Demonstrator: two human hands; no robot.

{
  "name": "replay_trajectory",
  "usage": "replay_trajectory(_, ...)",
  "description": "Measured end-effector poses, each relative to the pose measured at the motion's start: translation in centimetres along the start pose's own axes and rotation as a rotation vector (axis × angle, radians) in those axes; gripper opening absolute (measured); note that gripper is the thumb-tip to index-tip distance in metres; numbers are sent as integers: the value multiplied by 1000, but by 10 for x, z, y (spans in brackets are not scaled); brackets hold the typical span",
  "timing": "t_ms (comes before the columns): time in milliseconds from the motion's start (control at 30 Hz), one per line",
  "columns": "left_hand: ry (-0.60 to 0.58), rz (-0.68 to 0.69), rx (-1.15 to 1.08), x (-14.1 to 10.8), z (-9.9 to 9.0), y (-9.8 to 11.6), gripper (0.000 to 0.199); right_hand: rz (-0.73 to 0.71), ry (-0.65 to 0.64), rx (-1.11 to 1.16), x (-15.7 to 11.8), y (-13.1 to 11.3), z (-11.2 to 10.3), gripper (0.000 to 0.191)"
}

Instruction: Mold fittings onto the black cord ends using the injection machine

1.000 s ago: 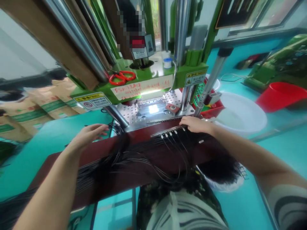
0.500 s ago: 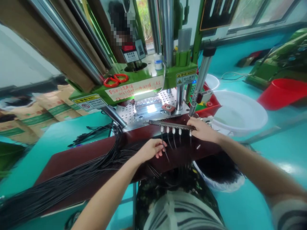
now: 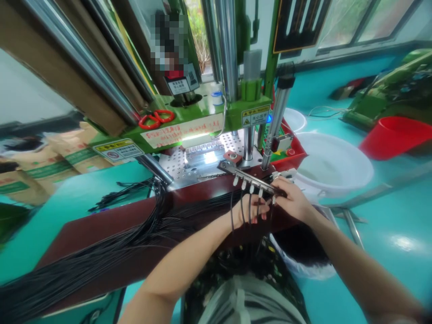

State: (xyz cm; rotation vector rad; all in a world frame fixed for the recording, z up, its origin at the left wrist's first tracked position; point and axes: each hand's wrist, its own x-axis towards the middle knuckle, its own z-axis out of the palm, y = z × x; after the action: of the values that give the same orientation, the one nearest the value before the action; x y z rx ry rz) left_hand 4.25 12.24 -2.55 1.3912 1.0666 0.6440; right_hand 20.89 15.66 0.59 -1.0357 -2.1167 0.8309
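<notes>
My right hand (image 3: 293, 198) grips the right end of a metal bar (image 3: 251, 179), a narrow strip tilted down to the right. Several white connectors (image 3: 252, 188) hang along its lower edge, with black cables (image 3: 232, 211) running down from them. My left hand (image 3: 254, 209) is under the bar, behind some of these cables, its fingers curled together near the rightmost connector (image 3: 274, 200). What its fingertips pinch is too small to make out. Beyond the bar, a lit metal mould (image 3: 205, 155) sits on the perforated plate (image 3: 172, 164) of a green press (image 3: 195, 119).
A thick bundle of black cables (image 3: 101, 252) lies across the dark red table (image 3: 77, 229) on the left. Red-handled scissors (image 3: 157, 119) rest on the press. To the right are a red bin (image 3: 299, 155), a white basin (image 3: 351, 157) and a lined tub (image 3: 303, 267) below the table.
My left hand has moved right, from the leftmost hanging cable to the connector near my right hand. The bar has tilted, its left end now higher. The view has shifted slightly.
</notes>
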Motion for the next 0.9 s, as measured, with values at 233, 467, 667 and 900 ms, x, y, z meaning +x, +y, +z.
replay_trajectory(233,116,-94,-646,-21,-14,-2,37,105,-71,29,17,0,18,24)
replay_trajectory(467,149,-65,-777,-25,-18,-13,32,107,-171,17,33,-14,28,25)
replay_trajectory(667,147,-76,-905,-26,-20,-15,31,69,-212,-15,43,-18,32,26)
replay_trajectory(900,231,102,-938,-21,-18,-25,29,-128,-288,-272,57,-32,27,33)
